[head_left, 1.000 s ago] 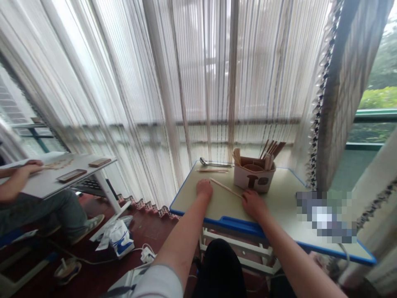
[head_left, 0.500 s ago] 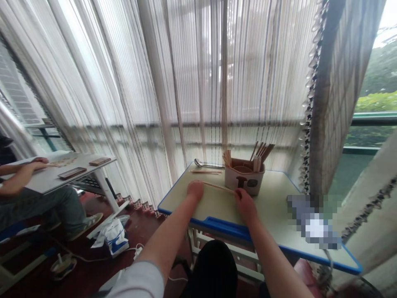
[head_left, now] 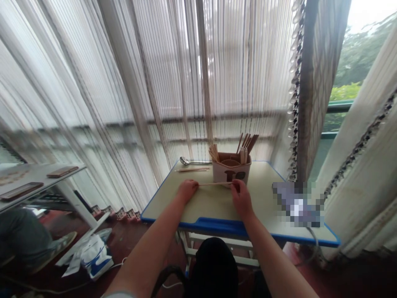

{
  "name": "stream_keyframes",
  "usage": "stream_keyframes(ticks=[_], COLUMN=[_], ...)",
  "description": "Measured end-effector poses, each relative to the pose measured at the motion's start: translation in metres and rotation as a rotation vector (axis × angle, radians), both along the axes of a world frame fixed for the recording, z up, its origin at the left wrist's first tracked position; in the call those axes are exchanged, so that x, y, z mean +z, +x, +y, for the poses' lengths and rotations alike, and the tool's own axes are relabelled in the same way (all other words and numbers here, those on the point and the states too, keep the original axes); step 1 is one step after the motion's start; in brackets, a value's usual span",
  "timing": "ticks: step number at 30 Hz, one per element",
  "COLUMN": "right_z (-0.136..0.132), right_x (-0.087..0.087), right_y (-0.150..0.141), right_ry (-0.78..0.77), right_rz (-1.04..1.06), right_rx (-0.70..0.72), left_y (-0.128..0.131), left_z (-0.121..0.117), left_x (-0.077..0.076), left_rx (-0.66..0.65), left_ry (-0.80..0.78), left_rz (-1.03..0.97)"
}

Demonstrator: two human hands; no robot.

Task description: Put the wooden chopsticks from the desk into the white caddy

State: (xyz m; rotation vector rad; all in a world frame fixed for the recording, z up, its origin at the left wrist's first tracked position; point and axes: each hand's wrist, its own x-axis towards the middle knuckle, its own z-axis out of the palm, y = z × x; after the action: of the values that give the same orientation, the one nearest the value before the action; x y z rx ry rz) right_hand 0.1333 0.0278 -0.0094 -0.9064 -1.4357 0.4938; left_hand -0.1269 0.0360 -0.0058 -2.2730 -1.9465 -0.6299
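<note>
A pale wooden chopstick (head_left: pixel 215 183) is stretched level between my two hands, just above or on the desk top (head_left: pixel 207 207). My left hand (head_left: pixel 187 189) is closed on its left end. My right hand (head_left: pixel 241 198) pinches its right end with thumb and fingers, in front of the holder. The holder (head_left: pixel 221 175) is a white and brown box with a mushroom picture. Pale sticks (head_left: pixel 214 152) stand in its left part and dark brown chopsticks (head_left: pixel 248 142) in its right. More thin chopsticks (head_left: pixel 192 169) lie flat behind my left hand.
A metal slotted spoon (head_left: pixel 184 160) lies along the desk's back edge, before the curtain (head_left: pixel 173 103). A blurred-out object (head_left: pixel 296 205) lies to the right. Another table (head_left: pixel 62 182) with two framed trays stands left, a person's leg (head_left: pixel 25 236) under it.
The chopstick has turned from slanting to nearly level, with my right hand raising its end. My view has swung right, so the desk and box sit further left and the other person's hands are gone.
</note>
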Motion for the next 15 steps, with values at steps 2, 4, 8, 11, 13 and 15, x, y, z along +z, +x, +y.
stream_keyframes(ticks=[2, 4, 8, 11, 13, 15], right_z=[-0.001, -0.002, -0.006, -0.009, -0.011, -0.012], right_x=[0.001, 0.002, 0.004, 0.006, 0.007, 0.008], right_y=[0.003, 0.005, 0.005, 0.002, 0.001, 0.003], right_ry=[-0.069, -0.148, -0.324, -0.355, -0.334, -0.293], right_rz=[0.099, 0.216, 0.347, 0.303, 0.285, 0.283], right_rx=[0.059, 0.14, 0.306, 0.355, 0.343, 0.275], left_y=[0.0, 0.001, 0.009, 0.024, 0.037, 0.05], left_z=[-0.001, -0.003, -0.006, -0.009, -0.011, -0.01], left_x=[-0.001, -0.001, -0.003, -0.004, -0.002, 0.003], left_rx=[-0.065, -0.151, -0.267, -0.316, -0.342, -0.379], left_ry=[0.006, 0.013, 0.031, 0.039, 0.038, -0.003], left_rz=[-0.037, -0.102, -0.23, -0.274, -0.3, -0.34])
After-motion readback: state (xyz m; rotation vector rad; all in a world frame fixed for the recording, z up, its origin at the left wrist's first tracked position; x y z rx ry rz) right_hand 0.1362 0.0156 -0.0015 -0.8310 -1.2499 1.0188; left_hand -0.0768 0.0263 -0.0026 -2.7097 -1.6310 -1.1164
